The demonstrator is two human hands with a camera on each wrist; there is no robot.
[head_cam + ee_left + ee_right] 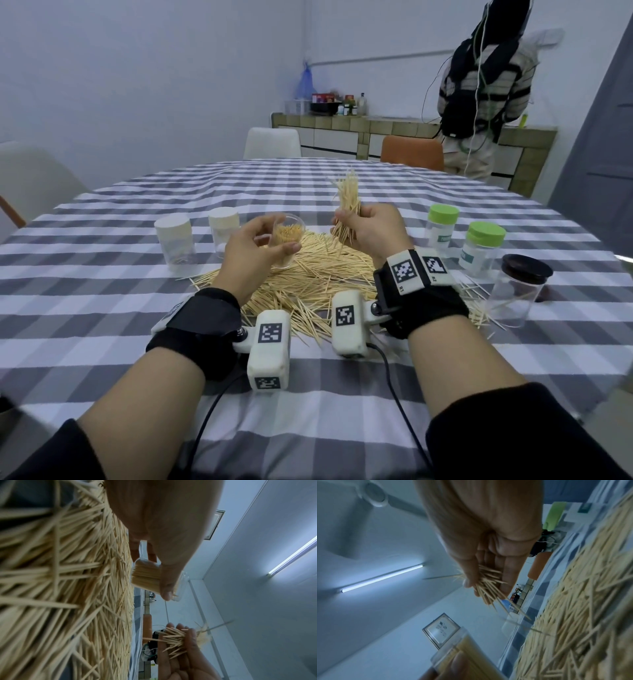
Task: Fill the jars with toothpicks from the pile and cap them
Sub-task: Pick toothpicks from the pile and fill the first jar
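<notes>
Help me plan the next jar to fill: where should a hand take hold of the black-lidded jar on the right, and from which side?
Grip the black-lidded jar around its clear wall, just under the lid, coming from the near right side. It stands upright, and its round, smooth body suits a wrap of fingers and thumb. The pile of toothpicks lies to its left, so that side is probably more awkward.

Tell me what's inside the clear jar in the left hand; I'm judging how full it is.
The jar holds toothpicks standing packed together. The left hand covers its lower part, so the bottom is hidden.
</notes>
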